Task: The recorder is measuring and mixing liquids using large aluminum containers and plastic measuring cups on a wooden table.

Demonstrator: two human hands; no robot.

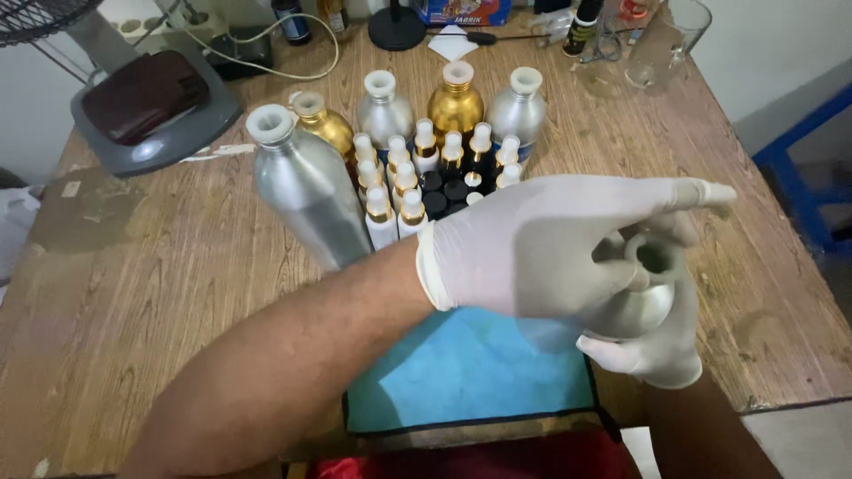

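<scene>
Both my hands wear white gloves. My right hand (661, 350) grips a silver metal bottle (635, 306) from below, near the table's right front. My left hand (541, 244) reaches across over it, fingers on the bottle's open neck, index finger stretched out to the right. Whether a cap is in those fingers is hidden. A blue cloth (470, 372) lies under my forearm.
A tall silver bottle (306, 182) stands at centre left. Behind it stand gold and silver bottles (455, 99) and several small spray bottles (417, 177). A grey scale (146, 102), cables, a glass beaker (666, 44) and jars sit at the back. The table edge (781, 404) runs at the right.
</scene>
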